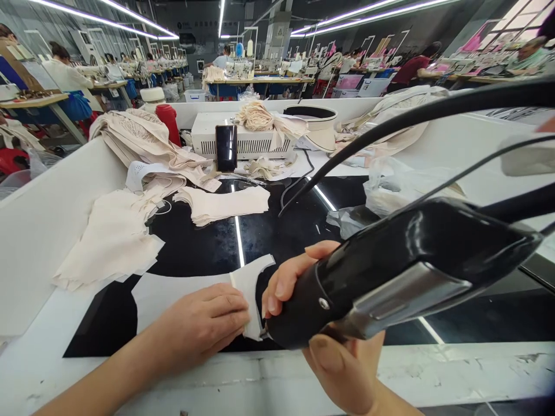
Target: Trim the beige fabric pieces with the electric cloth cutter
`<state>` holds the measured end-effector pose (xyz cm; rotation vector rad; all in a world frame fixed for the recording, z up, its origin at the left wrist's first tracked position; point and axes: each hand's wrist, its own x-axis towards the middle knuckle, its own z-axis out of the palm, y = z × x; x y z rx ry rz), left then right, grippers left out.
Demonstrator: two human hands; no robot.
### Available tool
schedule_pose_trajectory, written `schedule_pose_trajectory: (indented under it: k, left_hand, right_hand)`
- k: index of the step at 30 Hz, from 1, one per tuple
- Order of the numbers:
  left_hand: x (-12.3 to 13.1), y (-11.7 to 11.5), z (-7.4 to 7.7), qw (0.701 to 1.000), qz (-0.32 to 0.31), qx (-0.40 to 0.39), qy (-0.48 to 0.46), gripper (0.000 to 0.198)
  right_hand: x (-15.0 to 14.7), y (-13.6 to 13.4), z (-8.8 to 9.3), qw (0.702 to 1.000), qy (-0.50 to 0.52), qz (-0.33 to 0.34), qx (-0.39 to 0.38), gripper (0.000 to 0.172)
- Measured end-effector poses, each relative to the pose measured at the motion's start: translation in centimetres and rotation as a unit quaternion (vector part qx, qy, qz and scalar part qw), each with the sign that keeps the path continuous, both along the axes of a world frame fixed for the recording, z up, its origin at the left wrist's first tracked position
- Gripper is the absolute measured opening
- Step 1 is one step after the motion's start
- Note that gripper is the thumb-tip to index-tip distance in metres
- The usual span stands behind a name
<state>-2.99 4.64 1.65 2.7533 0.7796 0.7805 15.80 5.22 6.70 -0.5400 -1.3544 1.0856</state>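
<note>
My right hand [342, 370] is wrapped round a black hand-held power tool [399, 266] with a metal lever along its underside and a thick cable at its rear. The tool's nose points down and left, right at the edge of a pale fabric piece [255, 271]. My left hand [208, 318] is closed over that fabric, fingers together, holding it against the table; the thumb is hidden. A longer white piece [160, 289] lies under the left hand, flat on the glossy black surface [195, 248]. The exact contact at the tool's tip is hard to make out.
Stacks of cream cut fabric lie left [113, 237] and ahead [229, 202]. Behind stand a phone [226, 148], a white vented box [251, 143] and a red bottle [168, 124]. A black cable [390, 130] arches at right, above plastic bags [390, 185]. People sit at sewing machines beyond.
</note>
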Motion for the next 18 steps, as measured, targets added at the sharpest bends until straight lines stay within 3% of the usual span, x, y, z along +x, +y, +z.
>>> schedule_pose_trajectory:
  k: [3, 7, 11, 18]
  left_hand:
    - [-0.2, -0.4, 0.3, 0.999, -0.027, -0.021, 0.016, 0.017]
    - [-0.5, -0.9, 1.4, 0.996, -0.059, -0.045, 0.043, 0.018]
    - [-0.2, -0.5, 2.5, 0.998, -0.045, 0.005, 0.036, 0.025]
    - [2.2, 2.0, 1.1, 0.994, 0.003, 0.089, 0.061, 0.022]
  right_hand:
    - [0.8, 0.5, 0.4, 0.999, 0.031, 0.010, 0.024, 0.035]
    - [2.3, 2.9, 1.1, 0.997, 0.039, -0.045, 0.048, 0.029]
    - [3.2, 5.3, 0.6, 0.994, 0.039, -0.089, 0.043, 0.029]
    - [2.7, 5.9, -0.2, 0.995, 0.056, -0.076, 0.040, 0.030]
